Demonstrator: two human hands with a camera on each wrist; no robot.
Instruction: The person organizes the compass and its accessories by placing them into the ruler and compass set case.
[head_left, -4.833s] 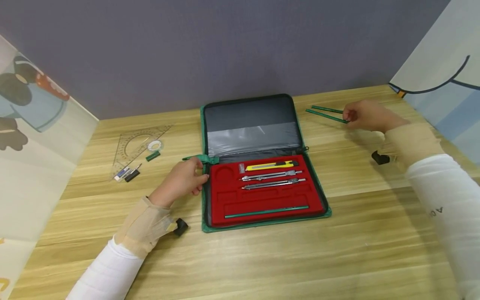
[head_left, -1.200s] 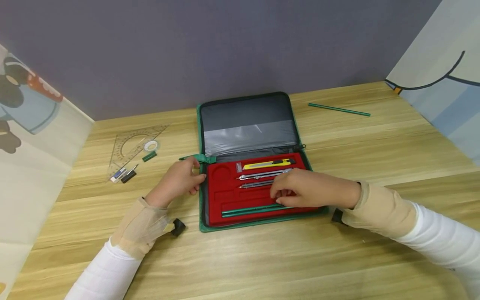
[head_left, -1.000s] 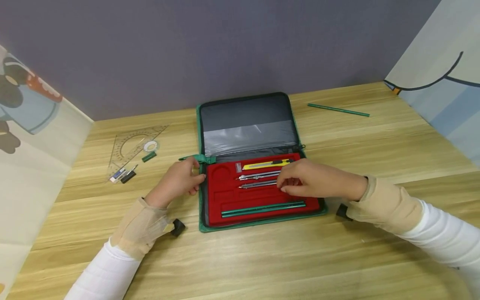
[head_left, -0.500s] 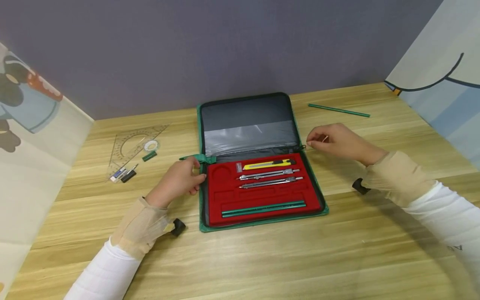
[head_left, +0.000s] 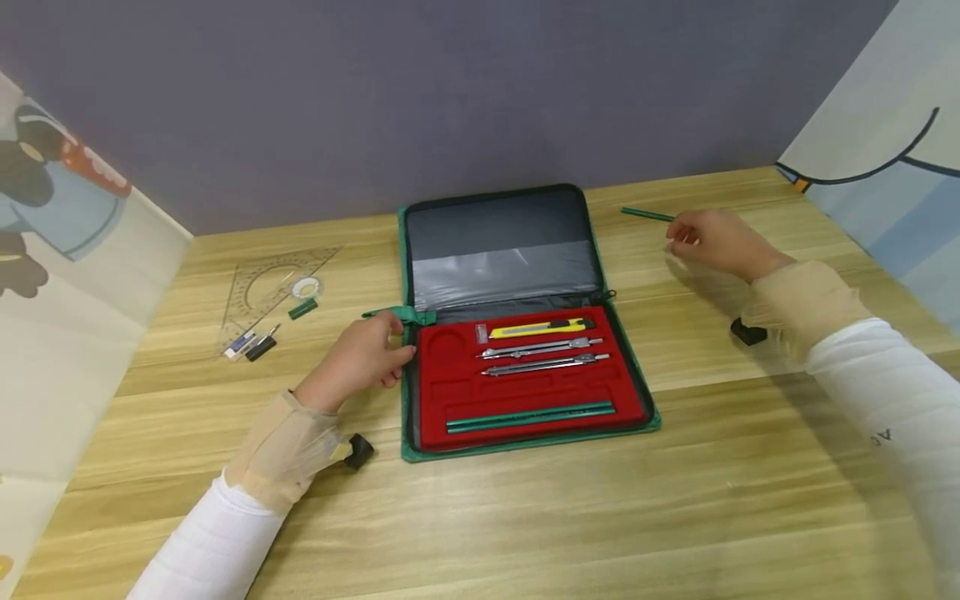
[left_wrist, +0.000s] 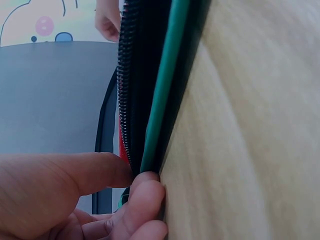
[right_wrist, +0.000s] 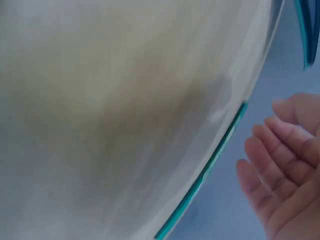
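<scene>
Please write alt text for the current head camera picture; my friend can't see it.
A right hand hovers by a green pencil on a wooden table; the left hand grips the edge of an open case whose red tray holds drawing tools.

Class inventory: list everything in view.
Case: one, green, open, centre
Tray: one, red, inside case
Cutter: one, yellow, in tray
Small piece: one, clear, beside cutter
Compasses: two, silver, in tray
Pencils: three, green, two in tray, one right
Triangle: one, clear, left
Disc: one, white, by triangle
Block: one, green, near disc
Eraser: one, white, by triangle's corner
Bits: count unclear, black, beside eraser
Table: one, wooden, beneath
Walls: three, grey and cartoon, around
Sleeves: two, white, arms
Wraps: two, beige, wrists
Mounts: two, black, wrists
Left grip: one, bare, holding case's edge
Right grip: one, bare, near lone pencil
</scene>
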